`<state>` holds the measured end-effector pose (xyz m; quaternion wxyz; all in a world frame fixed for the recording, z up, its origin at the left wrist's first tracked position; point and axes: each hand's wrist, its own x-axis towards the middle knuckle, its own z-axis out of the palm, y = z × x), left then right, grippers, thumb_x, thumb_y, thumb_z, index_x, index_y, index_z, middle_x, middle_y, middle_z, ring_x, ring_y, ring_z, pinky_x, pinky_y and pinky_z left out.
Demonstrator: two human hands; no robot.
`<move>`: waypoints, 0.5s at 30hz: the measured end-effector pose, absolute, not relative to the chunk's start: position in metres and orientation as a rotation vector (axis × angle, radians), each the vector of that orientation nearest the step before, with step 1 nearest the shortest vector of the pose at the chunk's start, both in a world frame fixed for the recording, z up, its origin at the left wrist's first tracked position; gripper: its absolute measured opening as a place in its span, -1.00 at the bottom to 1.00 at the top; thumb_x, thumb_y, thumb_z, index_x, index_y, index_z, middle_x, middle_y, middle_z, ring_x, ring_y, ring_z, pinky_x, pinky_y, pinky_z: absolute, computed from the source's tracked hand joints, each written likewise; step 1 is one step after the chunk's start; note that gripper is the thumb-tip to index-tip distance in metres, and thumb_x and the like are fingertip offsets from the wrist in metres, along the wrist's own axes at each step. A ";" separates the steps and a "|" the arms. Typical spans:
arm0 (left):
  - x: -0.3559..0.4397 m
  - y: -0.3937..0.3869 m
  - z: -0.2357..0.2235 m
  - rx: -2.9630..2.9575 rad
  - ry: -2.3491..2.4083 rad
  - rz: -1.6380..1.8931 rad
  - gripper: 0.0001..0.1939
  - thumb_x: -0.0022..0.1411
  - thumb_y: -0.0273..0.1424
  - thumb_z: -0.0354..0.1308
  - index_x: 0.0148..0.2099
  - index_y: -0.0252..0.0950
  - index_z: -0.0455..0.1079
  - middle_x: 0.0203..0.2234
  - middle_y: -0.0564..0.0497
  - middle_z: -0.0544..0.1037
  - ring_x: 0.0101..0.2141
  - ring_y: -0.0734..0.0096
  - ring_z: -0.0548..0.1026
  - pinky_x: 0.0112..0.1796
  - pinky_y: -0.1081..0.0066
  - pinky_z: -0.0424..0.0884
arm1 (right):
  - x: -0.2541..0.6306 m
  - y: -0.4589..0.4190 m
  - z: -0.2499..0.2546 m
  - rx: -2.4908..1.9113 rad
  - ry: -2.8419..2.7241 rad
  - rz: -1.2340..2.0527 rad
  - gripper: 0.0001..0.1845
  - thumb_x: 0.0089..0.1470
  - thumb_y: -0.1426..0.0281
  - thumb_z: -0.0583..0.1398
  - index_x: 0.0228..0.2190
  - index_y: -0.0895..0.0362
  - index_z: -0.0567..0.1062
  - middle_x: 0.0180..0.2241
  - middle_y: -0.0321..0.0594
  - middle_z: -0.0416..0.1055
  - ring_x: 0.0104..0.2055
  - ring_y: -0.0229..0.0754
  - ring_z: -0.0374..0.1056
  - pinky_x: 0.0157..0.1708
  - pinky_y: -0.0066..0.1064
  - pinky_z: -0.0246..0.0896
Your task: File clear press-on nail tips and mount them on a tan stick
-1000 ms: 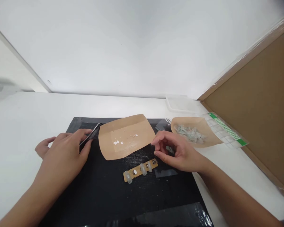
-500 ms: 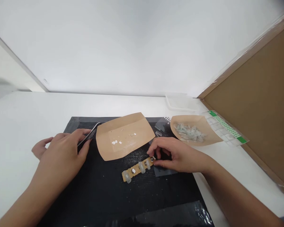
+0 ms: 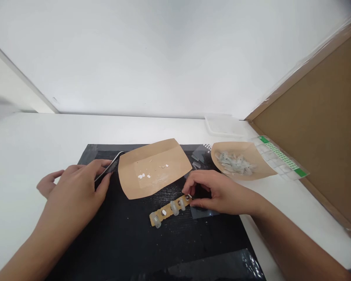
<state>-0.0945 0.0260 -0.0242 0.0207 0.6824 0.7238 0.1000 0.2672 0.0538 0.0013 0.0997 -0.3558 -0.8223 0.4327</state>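
A small tan strip [image 3: 167, 209] with metal studs and clear plastic caps lies on the black mat [image 3: 152, 242]. My right hand [image 3: 215, 192] pinches the strip's right end, fingers closed on it. My left hand [image 3: 74, 187] rests on the mat's left side, fingers closed on dark tweezers [image 3: 111, 167] whose tip points toward a brown paper tray [image 3: 153, 168]. That tray holds a few small white pieces.
A second brown paper tray [image 3: 238, 164] with several pale clear parts sits at the right, beside a clear blister strip with green ends [image 3: 280, 158]. A clear plastic lid [image 3: 222, 127] lies farther back. A cardboard panel [image 3: 318, 128] stands at the right.
My right hand came down from above the mat and closed on the right end of the tan strip, which shifted slightly left. The left hand has barely moved.
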 end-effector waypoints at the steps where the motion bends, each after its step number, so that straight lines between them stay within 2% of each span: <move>1: -0.095 0.026 -0.024 2.117 2.242 0.304 -0.56 0.45 -0.09 -0.11 0.16 -0.11 0.44 -0.22 -0.09 0.70 -0.03 -0.11 0.59 0.06 -0.08 0.22 | 0.267 0.054 0.001 -1.053 -2.434 1.257 -0.79 0.17 0.47 0.38 -0.15 0.04 0.55 -0.19 -0.31 0.54 -0.15 -0.23 0.46 -0.13 -0.40 0.36; 5: -0.096 0.026 -0.025 2.129 2.233 0.303 -0.56 0.45 -0.09 -0.11 0.15 -0.11 0.44 -0.24 -0.09 0.70 -0.05 -0.12 0.58 0.06 -0.09 0.22 | 0.266 0.052 0.001 -1.077 -2.434 1.209 -0.81 0.19 0.48 0.35 -0.16 0.04 0.54 -0.19 -0.30 0.55 -0.15 -0.22 0.46 -0.15 -0.40 0.36; 15: -0.096 0.027 -0.025 2.140 2.235 0.320 -0.56 0.43 -0.11 -0.10 0.13 -0.12 0.47 -0.27 -0.08 0.70 -0.09 -0.11 0.60 0.08 -0.10 0.21 | 0.267 0.050 -0.007 -1.111 -2.361 1.270 -0.62 0.23 0.48 0.32 0.05 0.01 0.44 -0.14 -0.32 0.55 -0.13 -0.25 0.49 -0.08 -0.39 0.41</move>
